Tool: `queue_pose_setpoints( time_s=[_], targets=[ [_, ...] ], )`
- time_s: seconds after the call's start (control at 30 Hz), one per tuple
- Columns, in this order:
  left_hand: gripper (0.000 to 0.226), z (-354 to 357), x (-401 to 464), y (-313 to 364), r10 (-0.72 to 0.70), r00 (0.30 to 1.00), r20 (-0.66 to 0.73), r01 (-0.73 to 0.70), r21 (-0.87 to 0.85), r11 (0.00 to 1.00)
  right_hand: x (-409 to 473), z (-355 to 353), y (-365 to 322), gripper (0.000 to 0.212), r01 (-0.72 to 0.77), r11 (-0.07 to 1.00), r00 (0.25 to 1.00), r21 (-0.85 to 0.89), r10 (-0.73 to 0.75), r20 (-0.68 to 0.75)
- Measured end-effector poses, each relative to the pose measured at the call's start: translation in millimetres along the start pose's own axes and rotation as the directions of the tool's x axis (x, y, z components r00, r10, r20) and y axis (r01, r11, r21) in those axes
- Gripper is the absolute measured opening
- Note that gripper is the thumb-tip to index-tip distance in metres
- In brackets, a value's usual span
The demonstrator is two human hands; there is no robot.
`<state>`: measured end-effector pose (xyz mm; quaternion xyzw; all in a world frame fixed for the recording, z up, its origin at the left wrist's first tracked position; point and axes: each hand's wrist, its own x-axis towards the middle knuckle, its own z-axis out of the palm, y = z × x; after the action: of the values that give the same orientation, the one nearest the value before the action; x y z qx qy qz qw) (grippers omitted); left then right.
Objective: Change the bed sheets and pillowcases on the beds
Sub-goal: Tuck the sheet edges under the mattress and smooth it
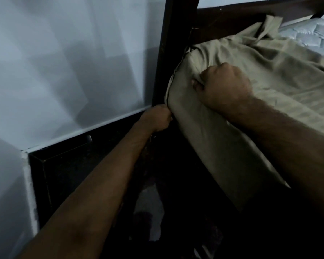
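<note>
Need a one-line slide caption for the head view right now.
Both hands fit the beige sheet over a mattress corner: left hand grips its edge by the bedpost, right hand bunches fabric on top.

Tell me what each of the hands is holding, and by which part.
Both grip the beige sheet: the right hand bunches fabric on top of the mattress corner; the left hand pinches its edge lower down, beside the dark bedpost.
</note>
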<state>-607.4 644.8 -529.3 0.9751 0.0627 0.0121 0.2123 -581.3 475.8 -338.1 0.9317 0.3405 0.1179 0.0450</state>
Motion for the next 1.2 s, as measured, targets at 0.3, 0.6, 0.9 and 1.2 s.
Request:
queue_pose_setpoints(
  time_s=[0.3, 0.6, 0.9, 1.2],
  targets=[
    [0.062, 6.5, -26.5, 61.2, -0.229, 0.888, -0.399, -0.158, -0.732, 0.662, -11.2, -12.5, -8.6, 0.043, -0.042, 0.998, 0.999, 0.048, 0.041, 0.005],
    [0.041, -6.4, 4.5, 77.4, -0.501, 0.816, -0.289, -0.016, -0.877, 0.481, -3.8, -13.9, 1.8, 0.045, -0.031, 0.996, 0.999, 0.085, 0.029, 0.031],
    [0.045, -45.2, 12.5, 65.4, -0.425, 0.885, -0.187, 0.239, -0.602, 0.762, -0.8, -12.8, -1.8, 0.043, -0.018, 0.998, 0.998, 0.065, 0.014, 0.068],
    [0.051, -101.4, -5.4, 77.5, -0.253, 0.918, -0.305, 0.145, -0.335, 0.931, -1.4, -8.0, -1.9, 0.041, -0.04, 0.996, 0.997, 0.08, 0.034, 0.075]
  ],
)
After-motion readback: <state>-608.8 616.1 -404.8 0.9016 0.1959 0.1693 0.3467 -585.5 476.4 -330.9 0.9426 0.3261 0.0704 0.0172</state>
